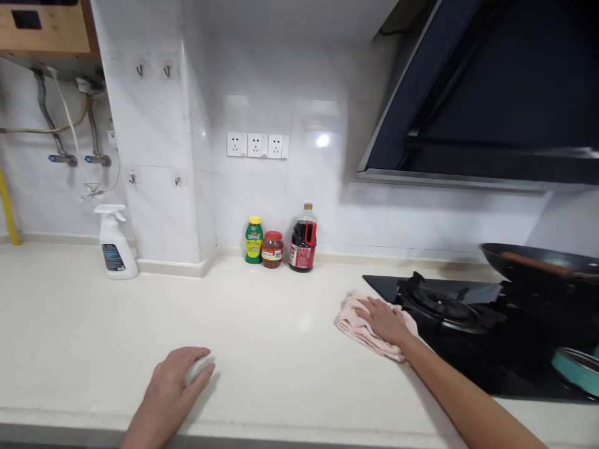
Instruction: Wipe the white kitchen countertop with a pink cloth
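Resting your spread right hand [381, 321] on the cloth [349, 318] on the table [276, 349] at the stove's [505, 368] edge, you could snag that cloth on the burner [440, 305] to this hand's right by sliding too far; whether your half-curled left hand [173, 380] grips anything, I cannot tell.

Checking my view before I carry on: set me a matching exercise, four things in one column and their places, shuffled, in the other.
1. pink cloth
2. spray bottle
3. wok
4. red-lidded jar

A. on the right part of the stove
B. between the green bottle and the dark bottle
C. under the right hand
D. on the counter, at the left

Pairs: 1-C, 2-D, 3-A, 4-B
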`<act>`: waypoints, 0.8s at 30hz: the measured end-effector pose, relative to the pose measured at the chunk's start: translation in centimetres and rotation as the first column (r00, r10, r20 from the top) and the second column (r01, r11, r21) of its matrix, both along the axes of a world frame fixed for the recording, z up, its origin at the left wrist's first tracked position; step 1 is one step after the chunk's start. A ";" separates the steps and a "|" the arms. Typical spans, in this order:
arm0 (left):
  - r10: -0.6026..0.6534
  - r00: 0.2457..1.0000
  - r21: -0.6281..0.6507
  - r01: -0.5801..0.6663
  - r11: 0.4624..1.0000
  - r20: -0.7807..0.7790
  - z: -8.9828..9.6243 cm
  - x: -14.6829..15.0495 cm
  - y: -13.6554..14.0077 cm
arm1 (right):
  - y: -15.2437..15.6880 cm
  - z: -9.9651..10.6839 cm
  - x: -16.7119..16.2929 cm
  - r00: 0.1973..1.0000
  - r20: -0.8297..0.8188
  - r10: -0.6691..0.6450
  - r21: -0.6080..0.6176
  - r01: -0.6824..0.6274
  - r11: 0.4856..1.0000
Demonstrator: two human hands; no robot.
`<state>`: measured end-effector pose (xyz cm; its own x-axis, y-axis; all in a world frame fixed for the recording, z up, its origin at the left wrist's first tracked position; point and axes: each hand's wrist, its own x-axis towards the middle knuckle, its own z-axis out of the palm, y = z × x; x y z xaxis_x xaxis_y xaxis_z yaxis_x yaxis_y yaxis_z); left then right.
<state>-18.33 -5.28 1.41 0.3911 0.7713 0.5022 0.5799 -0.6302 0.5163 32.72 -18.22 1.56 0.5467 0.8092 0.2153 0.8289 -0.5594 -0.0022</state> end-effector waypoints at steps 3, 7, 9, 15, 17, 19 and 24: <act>-0.023 1.000 0.048 0.023 0.999 -0.012 -0.6 0.1 0.3 | -4.8 -1.3 -1.8 1.000 0.003 0.018 -0.015 -0.018 1.000; -0.057 0.996 0.108 0.064 0.992 -0.072 -0.9 0.2 0.3 | -10.3 -3.1 -4.8 0.999 0.018 -0.039 0.112 0.037 0.993; -0.067 0.993 0.119 0.078 0.990 -0.097 -0.8 0.3 0.1 | -11.7 -3.3 -5.9 1.000 0.004 -0.018 0.165 0.017 0.986; -0.034 0.998 0.128 0.041 0.991 -0.055 -0.5 0.7 -0.3 | -6.8 -0.1 -8.0 0.992 -0.116 -0.056 0.018 0.058 0.998; -0.013 1.000 0.134 0.015 0.991 -0.018 -0.4 0.8 -0.4 | -3.3 1.1 -9.3 0.990 -0.133 -0.048 0.005 0.049 0.999; -0.001 1.000 0.127 0.000 0.992 0.008 -0.3 0.8 -0.5 | 0.0 1.9 -11.5 0.988 -0.157 0.004 -0.017 -0.006 1.000; 0.001 0.999 0.062 -0.004 0.998 0.051 0.1 0.7 -0.5 | 5.3 3.0 -20.4 0.910 -0.244 0.334 -0.063 -0.358 0.931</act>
<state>-17.63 -5.78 1.48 0.3617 0.7389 0.5685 0.5558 -0.6605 0.5048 12.29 -12.96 4.58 0.2522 0.9674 0.0243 0.9547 -0.2446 -0.1692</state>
